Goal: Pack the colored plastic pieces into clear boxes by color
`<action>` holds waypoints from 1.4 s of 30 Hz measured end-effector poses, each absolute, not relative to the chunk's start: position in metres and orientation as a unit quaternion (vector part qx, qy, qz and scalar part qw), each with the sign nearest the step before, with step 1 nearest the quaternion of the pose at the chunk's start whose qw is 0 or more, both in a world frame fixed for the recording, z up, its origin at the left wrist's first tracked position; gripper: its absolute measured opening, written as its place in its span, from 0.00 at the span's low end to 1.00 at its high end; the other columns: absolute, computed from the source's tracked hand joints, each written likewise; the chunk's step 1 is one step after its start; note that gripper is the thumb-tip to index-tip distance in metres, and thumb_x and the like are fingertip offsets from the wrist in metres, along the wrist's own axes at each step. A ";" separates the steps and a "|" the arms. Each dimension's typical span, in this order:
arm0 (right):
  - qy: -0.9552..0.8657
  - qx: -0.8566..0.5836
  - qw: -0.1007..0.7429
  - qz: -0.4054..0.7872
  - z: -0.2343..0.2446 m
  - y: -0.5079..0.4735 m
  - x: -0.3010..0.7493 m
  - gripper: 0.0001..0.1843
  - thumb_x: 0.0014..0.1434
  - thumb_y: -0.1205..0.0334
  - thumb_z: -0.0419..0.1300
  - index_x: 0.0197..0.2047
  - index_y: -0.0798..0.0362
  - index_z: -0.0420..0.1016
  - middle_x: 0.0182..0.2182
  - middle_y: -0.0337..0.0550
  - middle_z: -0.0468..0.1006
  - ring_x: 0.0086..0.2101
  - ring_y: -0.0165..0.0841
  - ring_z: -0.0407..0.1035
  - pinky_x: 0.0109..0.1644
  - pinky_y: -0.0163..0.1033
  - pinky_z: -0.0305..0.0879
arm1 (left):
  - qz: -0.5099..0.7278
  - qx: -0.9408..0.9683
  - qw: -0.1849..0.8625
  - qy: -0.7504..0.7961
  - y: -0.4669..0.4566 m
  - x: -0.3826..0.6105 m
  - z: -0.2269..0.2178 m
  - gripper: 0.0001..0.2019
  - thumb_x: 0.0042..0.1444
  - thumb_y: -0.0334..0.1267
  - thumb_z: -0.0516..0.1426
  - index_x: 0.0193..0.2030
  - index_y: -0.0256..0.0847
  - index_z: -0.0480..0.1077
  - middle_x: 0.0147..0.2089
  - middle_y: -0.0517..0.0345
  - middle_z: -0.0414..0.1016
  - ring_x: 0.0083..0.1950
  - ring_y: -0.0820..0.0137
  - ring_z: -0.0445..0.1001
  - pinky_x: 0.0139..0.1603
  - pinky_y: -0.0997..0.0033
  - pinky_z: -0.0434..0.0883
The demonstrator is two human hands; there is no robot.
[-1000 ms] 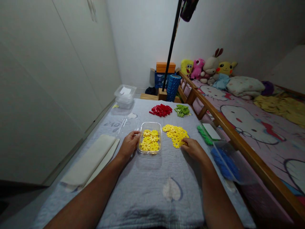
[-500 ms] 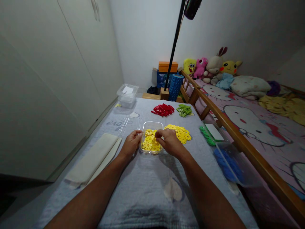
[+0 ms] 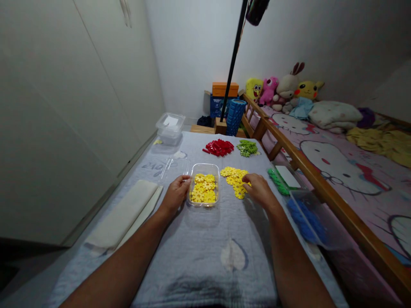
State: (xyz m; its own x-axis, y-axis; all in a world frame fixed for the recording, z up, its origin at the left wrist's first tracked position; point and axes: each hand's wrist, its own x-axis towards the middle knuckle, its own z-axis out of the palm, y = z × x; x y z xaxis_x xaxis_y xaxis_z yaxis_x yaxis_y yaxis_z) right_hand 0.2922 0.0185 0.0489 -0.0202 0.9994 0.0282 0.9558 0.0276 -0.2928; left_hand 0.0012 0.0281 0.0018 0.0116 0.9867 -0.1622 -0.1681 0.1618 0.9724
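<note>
My left hand (image 3: 177,193) grips the left rim of a clear plastic box (image 3: 204,166), its fingers closed on the edge. Inside the box lie overlapping yellow flower-shaped pieces (image 3: 204,188). To the right of the box, a flat pile of the same yellow pieces (image 3: 231,173) is spread on the cloth. My right hand (image 3: 258,189) is at the right side of this pile, thumb and forefinger curled around a yellow piece there. The hand covers part of the pile.
Behind are a red pile (image 3: 218,148) and a light green pile (image 3: 247,148). A clear lid (image 3: 175,169) lies left of the box, near a folded cream cloth (image 3: 123,214). Stacked clear containers (image 3: 170,130) stand back left. Tubs with green (image 3: 278,182) and blue pieces (image 3: 305,218) line the right, beside a wooden bed rail (image 3: 308,171).
My right hand has moved right from inside the box to the yellow pile. Some pile pieces have shifted toward me. My left hand stays on the box.
</note>
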 end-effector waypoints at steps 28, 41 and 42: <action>-0.737 -0.537 0.303 0.277 0.080 0.024 0.245 0.05 0.57 0.66 0.58 0.36 0.53 0.75 0.30 0.38 0.77 0.32 0.30 0.69 0.38 0.34 0.61 | 0.489 0.411 0.582 0.503 0.028 0.002 0.004 0.23 0.44 0.54 0.64 0.42 0.40 0.71 0.26 0.64 0.74 0.23 0.74 0.71 0.22 0.77 0.64; -0.771 -0.589 0.188 0.152 0.066 0.044 0.181 0.13 0.60 0.69 0.58 0.49 0.51 0.74 0.45 0.44 0.81 0.44 0.36 0.71 0.52 0.42 0.59 | 0.498 0.396 0.604 0.480 0.029 0.001 -0.001 0.21 0.45 0.51 0.64 0.42 0.41 0.70 0.27 0.63 0.75 0.24 0.74 0.71 0.24 0.77 0.66; -0.767 -0.593 0.197 0.149 0.065 0.045 0.188 0.14 0.60 0.69 0.58 0.49 0.51 0.74 0.47 0.45 0.80 0.45 0.36 0.71 0.53 0.42 0.59 | 0.496 0.399 0.600 0.484 0.030 0.001 -0.002 0.21 0.45 0.51 0.64 0.42 0.40 0.70 0.26 0.63 0.74 0.23 0.74 0.71 0.23 0.77 0.65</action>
